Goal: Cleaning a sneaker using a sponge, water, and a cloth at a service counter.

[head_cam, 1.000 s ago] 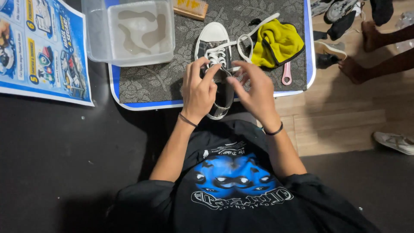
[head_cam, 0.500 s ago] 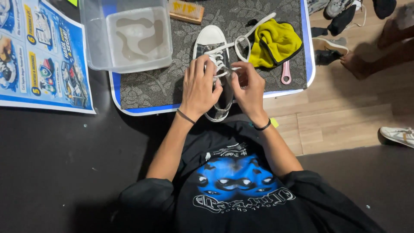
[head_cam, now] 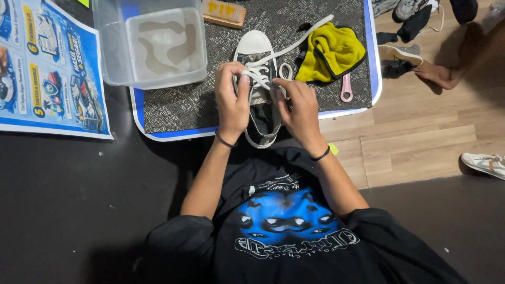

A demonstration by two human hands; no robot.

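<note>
both hands have closed in on the black sneaker [head_cam: 261, 100] on the patterned mat [head_cam: 179, 102]: left hand [head_cam: 231, 100] and right hand [head_cam: 297, 108] fingers now pinch the white lace [head_cam: 263, 73], drawn tighter across the eyelets than before.

Shoe [head_cam: 260, 79] on mat [head_cam: 179, 105] btwn tub [head_cam: 113, 58] & cloth [head_cam: 330, 52]

The black canvas sneaker [head_cam: 260, 100] has a smooth, faintly glossy white rubber toe cap and flat white woven cotton laces [head_cam: 294, 44]. It lies on a matt, leaf-patterned grey fabric mat [head_cam: 184, 105]. Nearby are a fuzzy yellow cloth [head_cam: 331, 50], a translucent, glossy plastic tub [head_cam: 113, 47], a wooden-backed brush [head_cam: 223, 13] and a shiny printed blue paper poster [head_cam: 47, 68].
</note>
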